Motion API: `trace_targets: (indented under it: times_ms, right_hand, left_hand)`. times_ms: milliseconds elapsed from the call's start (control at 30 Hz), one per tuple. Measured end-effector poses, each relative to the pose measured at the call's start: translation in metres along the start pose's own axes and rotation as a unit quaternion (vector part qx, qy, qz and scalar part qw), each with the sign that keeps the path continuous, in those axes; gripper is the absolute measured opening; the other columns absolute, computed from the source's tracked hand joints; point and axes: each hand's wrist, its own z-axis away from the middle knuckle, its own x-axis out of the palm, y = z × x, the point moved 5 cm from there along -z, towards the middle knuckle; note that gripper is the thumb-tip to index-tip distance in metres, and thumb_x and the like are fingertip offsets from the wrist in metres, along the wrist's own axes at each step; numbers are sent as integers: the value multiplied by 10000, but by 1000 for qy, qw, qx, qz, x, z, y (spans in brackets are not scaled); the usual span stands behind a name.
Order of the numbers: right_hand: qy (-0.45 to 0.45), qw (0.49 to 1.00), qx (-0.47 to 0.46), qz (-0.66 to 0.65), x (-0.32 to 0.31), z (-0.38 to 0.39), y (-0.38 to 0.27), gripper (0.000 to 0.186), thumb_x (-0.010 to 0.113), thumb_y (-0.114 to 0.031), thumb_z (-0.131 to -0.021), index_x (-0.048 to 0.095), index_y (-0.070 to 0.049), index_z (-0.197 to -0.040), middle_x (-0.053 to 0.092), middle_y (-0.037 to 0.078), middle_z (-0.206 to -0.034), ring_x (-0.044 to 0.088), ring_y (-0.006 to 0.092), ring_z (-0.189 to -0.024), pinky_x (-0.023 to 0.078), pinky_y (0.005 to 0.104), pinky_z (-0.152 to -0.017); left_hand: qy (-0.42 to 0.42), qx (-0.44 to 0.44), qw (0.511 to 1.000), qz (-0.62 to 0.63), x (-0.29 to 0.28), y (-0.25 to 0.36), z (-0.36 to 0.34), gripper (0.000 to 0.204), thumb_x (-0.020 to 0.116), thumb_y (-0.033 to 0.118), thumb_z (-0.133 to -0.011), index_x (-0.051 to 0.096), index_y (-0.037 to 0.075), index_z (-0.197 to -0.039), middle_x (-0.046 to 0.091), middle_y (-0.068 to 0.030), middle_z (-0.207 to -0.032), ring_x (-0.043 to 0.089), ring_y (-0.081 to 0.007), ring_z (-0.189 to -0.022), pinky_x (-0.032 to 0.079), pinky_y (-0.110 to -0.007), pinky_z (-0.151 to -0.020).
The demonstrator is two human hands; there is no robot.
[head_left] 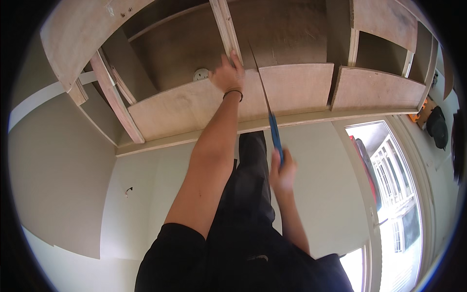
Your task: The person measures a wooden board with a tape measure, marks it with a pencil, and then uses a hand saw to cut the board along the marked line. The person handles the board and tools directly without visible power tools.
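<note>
1. The left hand (227, 77) is partly closed at the lower part of a wooden post (224, 24), with one finger stretched along the wood. This hold seems meant for steadying the post, or for supporting the arm; I cannot tell how strong the grip is.

2. The right hand (284, 173) is closed around the blue handle of a handsaw (274, 131), a little blurred. The handle is held at its end, so the whole long, thin blade stays free.

3. The blade points away from the person, its tip beside the post, on the right. It crosses the upper edge of a curved wooden panel (296, 85) in this view, but whether it touches is not clear.

4. The panel stands along a pale wooden rail (180, 138), which probably carries its lower edge.

5. Behind the panel, near the left hand, is a round white socket (200, 75), perhaps placed there to be hidden inside the frame.

6. Farther right, there is a bright glazed opening (396, 194).
</note>
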Motion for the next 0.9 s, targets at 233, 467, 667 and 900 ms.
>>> trace_targets:
  times_ms: [233,467,667,900]
  right_hand:
    - [75,983,-154,-63,67,-135,-11,485,533,-432,-995,619,32,-884,599,257,-628,624,470,-621,472,493,-549]
    - [15,998,-44,-52,-13,66,43,321,590,-294,-964,599,23,-913,529,158,-553,605,357,-491,452,403,-475]
    - [44,992,-110,-32,62,-136,-32,459,550,-412,-988,620,36,-918,628,276,-714,621,490,-678,483,513,-591]
    - [57,986,-123,-99,32,12,50,277,562,-255,-982,612,18,-982,586,160,-628,637,351,-551,475,410,-514]
  left_hand:
    - [10,19,1000,-15,0,-1,-1,454,438,449,-987,604,113,-731,591,-150,-515,593,-342,-485,410,-423,-679]
    - [-7,-1,1000,6,2,-2,0,457,432,458,-986,631,110,-766,600,-156,-525,599,-350,-495,419,-433,-713]
    - [3,3,1000,-15,3,-4,3,458,430,461,-987,624,110,-766,607,-167,-535,612,-355,-513,426,-448,-727]
    - [9,7,1000,-11,3,-2,0,463,426,460,-988,622,117,-747,604,-165,-531,601,-346,-493,419,-437,-693]
